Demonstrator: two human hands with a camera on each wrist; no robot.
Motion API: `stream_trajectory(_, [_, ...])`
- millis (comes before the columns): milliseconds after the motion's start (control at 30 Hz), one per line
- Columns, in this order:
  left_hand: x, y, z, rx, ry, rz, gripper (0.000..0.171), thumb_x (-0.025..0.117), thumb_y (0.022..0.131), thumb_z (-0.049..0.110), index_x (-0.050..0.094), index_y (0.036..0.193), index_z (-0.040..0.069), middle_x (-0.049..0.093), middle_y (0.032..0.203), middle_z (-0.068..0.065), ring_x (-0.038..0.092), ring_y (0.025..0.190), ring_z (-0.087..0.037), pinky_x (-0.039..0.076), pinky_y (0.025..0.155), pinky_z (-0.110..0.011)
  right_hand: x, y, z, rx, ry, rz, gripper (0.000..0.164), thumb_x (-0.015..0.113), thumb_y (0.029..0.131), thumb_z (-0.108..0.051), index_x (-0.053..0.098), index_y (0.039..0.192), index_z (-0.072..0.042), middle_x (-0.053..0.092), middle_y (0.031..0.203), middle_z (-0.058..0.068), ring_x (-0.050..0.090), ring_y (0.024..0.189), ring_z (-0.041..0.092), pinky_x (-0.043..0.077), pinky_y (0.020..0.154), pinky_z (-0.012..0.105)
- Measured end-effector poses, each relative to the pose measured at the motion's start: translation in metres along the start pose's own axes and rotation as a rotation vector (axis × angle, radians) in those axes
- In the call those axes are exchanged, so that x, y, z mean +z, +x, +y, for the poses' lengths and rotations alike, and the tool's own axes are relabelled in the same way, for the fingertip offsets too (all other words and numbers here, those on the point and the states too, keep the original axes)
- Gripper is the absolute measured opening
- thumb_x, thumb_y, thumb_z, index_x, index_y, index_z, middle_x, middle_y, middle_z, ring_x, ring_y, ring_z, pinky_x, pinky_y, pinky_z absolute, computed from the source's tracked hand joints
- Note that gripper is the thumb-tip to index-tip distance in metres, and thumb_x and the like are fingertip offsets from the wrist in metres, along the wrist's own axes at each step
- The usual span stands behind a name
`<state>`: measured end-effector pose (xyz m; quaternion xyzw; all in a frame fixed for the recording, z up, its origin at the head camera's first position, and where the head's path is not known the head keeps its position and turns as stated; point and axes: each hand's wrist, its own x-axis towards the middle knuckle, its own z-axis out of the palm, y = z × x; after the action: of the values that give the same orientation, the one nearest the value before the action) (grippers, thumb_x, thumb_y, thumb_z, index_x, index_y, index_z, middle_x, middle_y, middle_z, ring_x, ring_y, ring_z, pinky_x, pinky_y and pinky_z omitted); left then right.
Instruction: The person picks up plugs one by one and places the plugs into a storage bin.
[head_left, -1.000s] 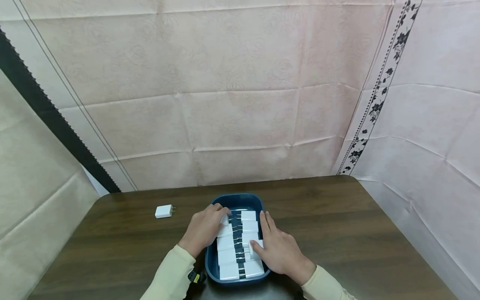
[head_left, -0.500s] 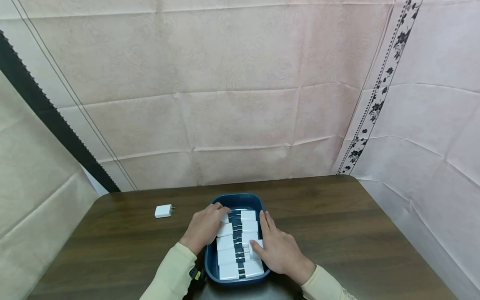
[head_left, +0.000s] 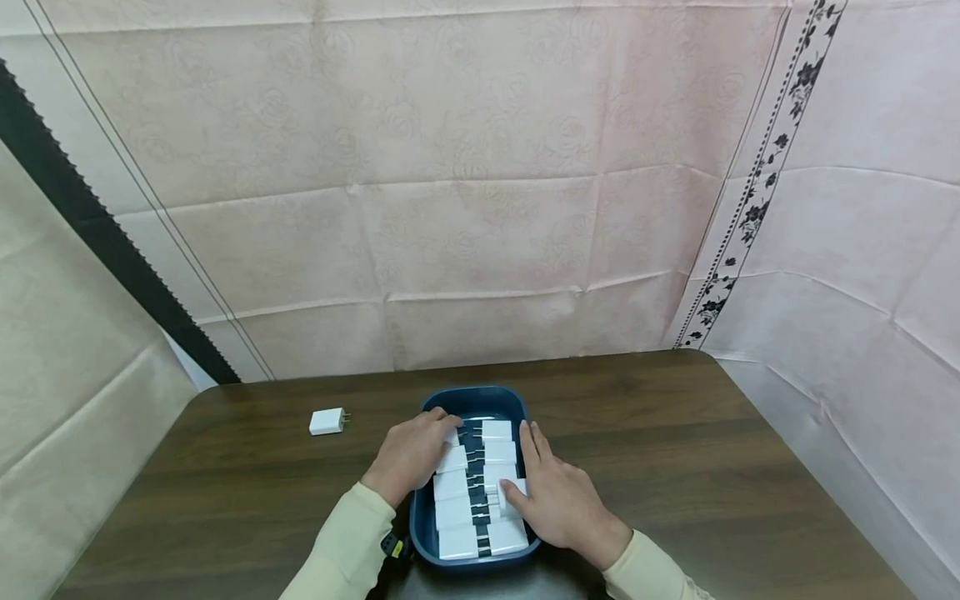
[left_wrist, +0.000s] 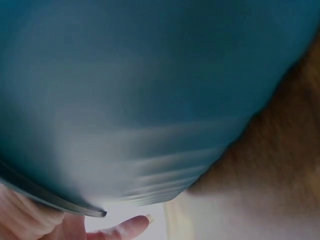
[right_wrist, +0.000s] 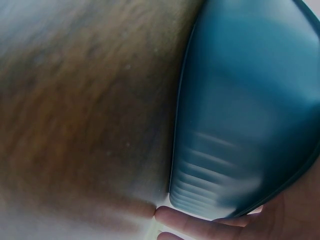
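A dark blue plastic tub (head_left: 480, 400) sits on the table, holding two columns of white charger plugs (head_left: 453, 512) with their prongs facing the middle. My left hand (head_left: 412, 450) grips the tub's left side, a finger hanging outside the wall in the left wrist view; it partly covers the farthest left plug. On the opposite side, my right hand (head_left: 562, 500) holds the rim, fingers along the outer wall and thumb inside. Under that thumb, one plug (head_left: 516, 493) lies askew on top of the right column.
A lone white charger plug (head_left: 327, 422) lies left of the tub on the dark wooden table (head_left: 675, 467). Light patterned cloth (head_left: 480, 250) hangs behind and at both sides. A black band with a yellow mark (head_left: 393, 550) shows by the left cuff.
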<state>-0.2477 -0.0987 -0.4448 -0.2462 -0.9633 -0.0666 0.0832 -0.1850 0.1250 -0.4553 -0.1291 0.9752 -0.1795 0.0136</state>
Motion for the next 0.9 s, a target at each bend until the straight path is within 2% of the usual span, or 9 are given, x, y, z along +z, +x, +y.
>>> stream_trajectory(300, [0.0015, 0.0016, 0.0008, -0.008, 0.01, -0.025, 0.033, 0.059, 0.093, 0.021, 0.064, 0.125, 0.015, 0.064, 0.119, -0.005, 0.06, 0.099, -0.02, 0.051, 0.089, -0.04, 0.0, 0.0002, 0.0006, 0.003, 0.008, -0.008, 0.087, 0.045, 0.093, -0.058, 0.014, 0.155, -0.006, 0.022, 0.158, 0.02, 0.049, 0.126, 0.035, 0.046, 0.093, 0.053])
stream_trajectory(900, [0.0019, 0.0024, 0.0022, 0.025, 0.017, -0.028, 0.033, 0.055, 0.095, 0.016, 0.064, 0.127, 0.014, 0.066, 0.119, -0.005, 0.062, 0.102, -0.022, 0.051, 0.088, -0.04, 0.0007, 0.0005, 0.0021, -0.008, 0.004, 0.004, 0.086, 0.044, 0.093, -0.058, 0.014, 0.155, -0.005, 0.021, 0.158, 0.02, 0.05, 0.125, 0.035, 0.046, 0.093, 0.052])
